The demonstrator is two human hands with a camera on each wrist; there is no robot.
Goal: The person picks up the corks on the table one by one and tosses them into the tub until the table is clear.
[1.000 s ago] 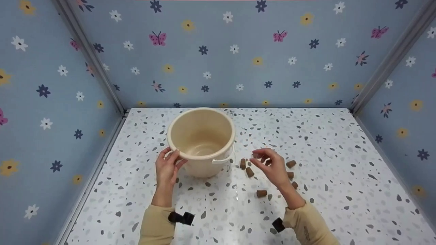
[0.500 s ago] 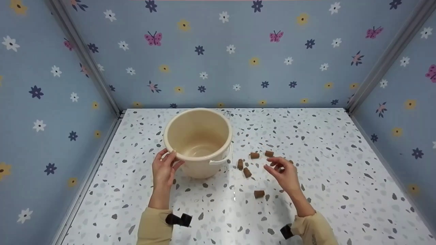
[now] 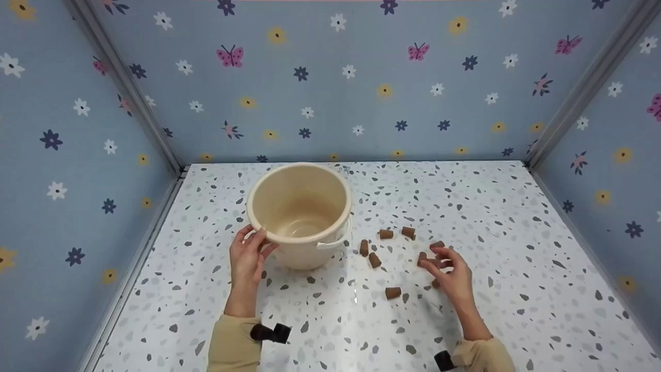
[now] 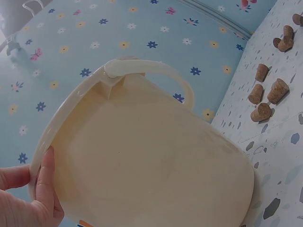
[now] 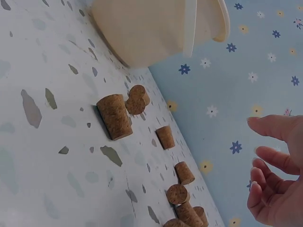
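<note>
A cream plastic bucket (image 3: 304, 253) with a white handle (image 3: 335, 242) stands upright at centre left in the head view. My left hand (image 3: 247, 258) pinches its near-left rim, and the left wrist view shows thumb and fingers (image 4: 46, 182) on either side of that rim. Brown tapered corks lie scattered right of the bucket, among them one cork (image 3: 393, 293) nearest me. Over the right-hand corks hovers my right hand (image 3: 457, 279), partly covering some of them. In the right wrist view its fingers (image 5: 272, 182) are apart from the thumb, with nothing between them.
The corks lie on a white speckled tabletop (image 3: 465, 206). Blue flowered panels (image 3: 330, 77) enclose the back and both sides, joined by grey corner posts (image 3: 588, 93). A black wrist device (image 3: 271, 333) sits on the left sleeve.
My right hand has moved right and slightly nearer me, uncovering two corks at the back. The left hand keeps its hold on the bucket rim. The head view has shifted slightly.
</note>
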